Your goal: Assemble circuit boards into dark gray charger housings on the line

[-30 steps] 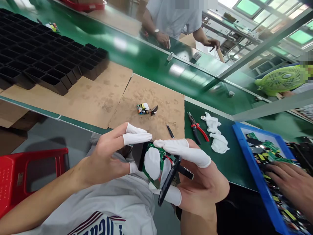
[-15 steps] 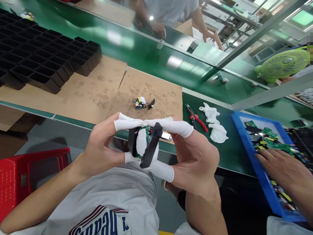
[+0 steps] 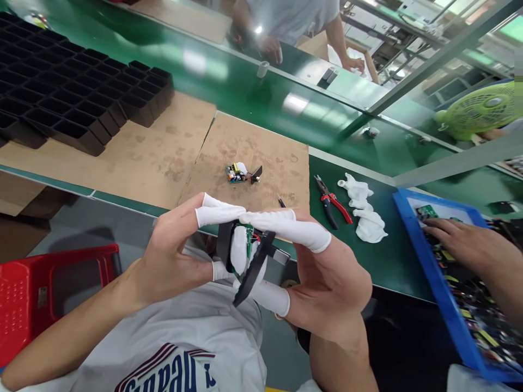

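My left hand point(image 3: 174, 258), with white finger cots, pinches a black plastic case point(image 3: 224, 245) in front of my body. A green circuit board point(image 3: 249, 237) with a white lump on it sits partly within the case. My right hand point(image 3: 330, 267), also in white finger cots, closes its fingers and thumb around the board's other end. There a tilted black end plate point(image 3: 251, 275) bears a metal connector point(image 3: 279, 255). Red wire shows between plate and board. Beyond my hands, another small circuit board point(image 3: 236, 173) lies on the cardboard point(image 3: 261, 139).
Red-and-black pliers point(image 3: 332, 202) and crumpled white finger cots point(image 3: 362, 204) lie on the green bench at right. A blue bin point(image 3: 433, 296) holds many boards; a co-worker's hand point(image 3: 461, 239) reaches into it. Black compartment trays point(image 3: 81, 103) stand at left. A person works opposite.
The end plate and connector have tilted and dropped slightly in my right hand. A dark pointed tip now shows behind my right fingers. The co-worker's hand has moved up and left in the bin.
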`<action>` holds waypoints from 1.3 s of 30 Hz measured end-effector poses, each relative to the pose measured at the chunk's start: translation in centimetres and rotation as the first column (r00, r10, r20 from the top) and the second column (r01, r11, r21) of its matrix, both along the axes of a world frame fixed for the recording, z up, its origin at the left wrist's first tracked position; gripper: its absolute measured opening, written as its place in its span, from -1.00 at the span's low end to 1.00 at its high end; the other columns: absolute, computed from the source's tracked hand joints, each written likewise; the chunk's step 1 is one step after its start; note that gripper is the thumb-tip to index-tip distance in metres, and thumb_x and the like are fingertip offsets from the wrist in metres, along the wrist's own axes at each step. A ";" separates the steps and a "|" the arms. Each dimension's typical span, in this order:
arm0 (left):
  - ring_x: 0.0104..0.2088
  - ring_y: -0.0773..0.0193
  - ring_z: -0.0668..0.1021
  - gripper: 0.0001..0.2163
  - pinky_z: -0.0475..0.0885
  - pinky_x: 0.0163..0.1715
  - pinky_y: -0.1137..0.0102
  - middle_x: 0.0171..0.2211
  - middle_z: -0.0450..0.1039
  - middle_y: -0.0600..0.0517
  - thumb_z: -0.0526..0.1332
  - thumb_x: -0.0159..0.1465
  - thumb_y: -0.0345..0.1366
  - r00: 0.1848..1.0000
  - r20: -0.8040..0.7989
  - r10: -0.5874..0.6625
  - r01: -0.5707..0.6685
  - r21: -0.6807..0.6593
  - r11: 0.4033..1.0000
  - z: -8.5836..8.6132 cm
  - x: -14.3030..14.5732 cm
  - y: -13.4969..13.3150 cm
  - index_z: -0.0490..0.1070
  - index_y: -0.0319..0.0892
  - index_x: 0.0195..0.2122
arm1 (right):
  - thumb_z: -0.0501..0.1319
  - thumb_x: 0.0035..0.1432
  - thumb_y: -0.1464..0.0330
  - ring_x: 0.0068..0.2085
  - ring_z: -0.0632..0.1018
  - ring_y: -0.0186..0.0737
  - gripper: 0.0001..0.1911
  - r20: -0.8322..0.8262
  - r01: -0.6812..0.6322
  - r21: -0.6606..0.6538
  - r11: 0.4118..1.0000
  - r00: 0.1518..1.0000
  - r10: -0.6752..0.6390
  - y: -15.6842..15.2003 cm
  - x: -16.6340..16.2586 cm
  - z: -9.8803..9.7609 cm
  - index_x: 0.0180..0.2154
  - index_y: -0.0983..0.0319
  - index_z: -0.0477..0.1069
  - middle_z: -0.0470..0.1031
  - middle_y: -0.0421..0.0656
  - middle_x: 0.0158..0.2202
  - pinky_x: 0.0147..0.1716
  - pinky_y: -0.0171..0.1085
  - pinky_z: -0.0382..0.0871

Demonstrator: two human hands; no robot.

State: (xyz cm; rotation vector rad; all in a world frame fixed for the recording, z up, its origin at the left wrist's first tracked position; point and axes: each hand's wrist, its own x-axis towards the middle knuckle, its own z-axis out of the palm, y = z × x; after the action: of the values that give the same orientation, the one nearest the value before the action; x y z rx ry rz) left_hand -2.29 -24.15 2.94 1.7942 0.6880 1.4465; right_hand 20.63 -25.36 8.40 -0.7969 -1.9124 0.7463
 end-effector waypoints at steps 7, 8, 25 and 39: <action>-0.10 0.01 0.67 -0.34 0.63 -0.21 0.20 0.00 0.64 -0.08 0.54 0.18 -0.54 1.000 0.019 -0.007 0.008 -0.041 0.999 -0.1 0.2 0.0 0.60 0.09 0.28 | 0.59 0.04 0.46 0.02 0.78 0.27 0.01 0.009 0.019 0.012 1.000 1.000 -0.019 -0.1 0.0 -0.2 0.45 -0.20 0.43 0.76 -0.11 0.15 -0.11 0.12 0.80; -0.10 0.01 0.67 -0.34 0.62 -0.21 0.20 0.00 0.64 -0.07 0.55 0.18 -0.53 1.000 0.020 -0.007 0.008 -0.042 0.999 -0.1 0.2 0.0 0.60 0.10 0.28 | 0.59 0.03 0.48 0.01 0.79 0.26 0.01 0.008 0.007 0.010 1.000 1.000 -0.007 -0.1 0.0 -0.2 0.45 -0.20 0.44 0.77 -0.11 0.15 -0.11 0.11 0.80; -0.12 0.01 0.68 -0.38 0.65 -0.23 0.20 0.00 0.65 -0.10 0.55 0.21 -0.49 1.000 0.020 -0.019 0.020 -0.047 0.999 -0.5 0.0 -0.1 0.59 0.07 0.28 | 0.64 -0.02 0.52 0.03 0.73 0.22 0.01 -0.037 0.020 0.029 0.999 0.999 -0.019 -0.6 -0.6 -0.9 0.43 -0.03 0.49 0.71 -0.05 0.07 -0.09 0.07 0.77; -0.06 0.04 0.69 -0.38 0.66 -0.13 0.25 0.03 0.65 -0.16 0.59 0.21 -0.50 0.998 0.048 -0.046 0.047 -0.016 0.999 -0.7 0.0 0.2 0.59 -0.07 0.30 | 0.65 0.04 0.45 0.08 0.76 0.20 -0.09 -0.175 0.044 -0.037 0.998 0.983 -0.050 -1.0 -0.8 -2.0 0.39 -0.05 0.53 0.72 -0.07 0.16 -0.03 0.06 0.81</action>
State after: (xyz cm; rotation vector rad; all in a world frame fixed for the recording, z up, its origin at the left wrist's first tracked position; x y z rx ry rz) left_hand -2.30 -23.97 2.29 1.7461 0.6281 1.4437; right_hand 19.85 -26.38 6.44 -0.7676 -1.7213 0.7943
